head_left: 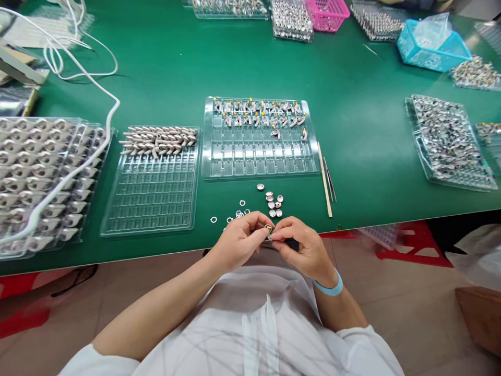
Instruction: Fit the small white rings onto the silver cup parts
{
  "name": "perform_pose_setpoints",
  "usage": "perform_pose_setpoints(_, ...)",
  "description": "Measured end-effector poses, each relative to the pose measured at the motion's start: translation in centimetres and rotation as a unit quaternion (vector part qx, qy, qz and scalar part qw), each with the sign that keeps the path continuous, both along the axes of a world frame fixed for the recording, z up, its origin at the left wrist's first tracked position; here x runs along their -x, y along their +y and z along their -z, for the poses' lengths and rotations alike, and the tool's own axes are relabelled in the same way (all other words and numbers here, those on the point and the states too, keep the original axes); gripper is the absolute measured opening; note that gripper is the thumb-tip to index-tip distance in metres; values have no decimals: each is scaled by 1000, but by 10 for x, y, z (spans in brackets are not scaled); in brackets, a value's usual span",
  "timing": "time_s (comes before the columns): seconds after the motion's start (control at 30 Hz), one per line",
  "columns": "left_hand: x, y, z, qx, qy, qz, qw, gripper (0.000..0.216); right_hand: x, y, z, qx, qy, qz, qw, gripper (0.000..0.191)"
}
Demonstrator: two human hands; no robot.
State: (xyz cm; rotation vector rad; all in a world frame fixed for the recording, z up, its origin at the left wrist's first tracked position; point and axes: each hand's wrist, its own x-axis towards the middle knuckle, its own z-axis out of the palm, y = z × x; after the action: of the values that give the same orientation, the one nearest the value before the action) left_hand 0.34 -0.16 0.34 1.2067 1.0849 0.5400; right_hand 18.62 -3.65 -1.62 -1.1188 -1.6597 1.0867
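Observation:
My left hand (238, 241) and my right hand (303, 248) meet at the near edge of the green table (176, 73), fingertips pinched together on one small part with a yellow spot (268, 228). Just beyond them lie loose round silver caps (274, 203) and small white rings (235, 214). Further back is a clear tray (258, 156) with finished grey parts (258, 114) filling its far rows. Left of it, another clear tray (151, 193) holds a row of grey pieces (158, 140).
A wooden stick and tweezers (326, 183) lie right of the middle tray. Stacked trays of grey shells (39, 177) with a white cable (78, 172) across them fill the left. More filled trays (450, 141), a blue basket (432, 47) and a pink basket (326, 13) stand right and far.

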Motion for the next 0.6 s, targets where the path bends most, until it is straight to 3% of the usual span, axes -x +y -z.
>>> perform_pose_setpoints(0.23, -3, -8, 1, -75, 33, -28, 996, 17, 6, 1, -6, 63, -32, 81, 994, 5)
perform_pose_setpoints(0.6, 0, -12, 8, -228, 92, 6, 969, 18, 9, 5, -7, 109, -46, 80, 990, 9)
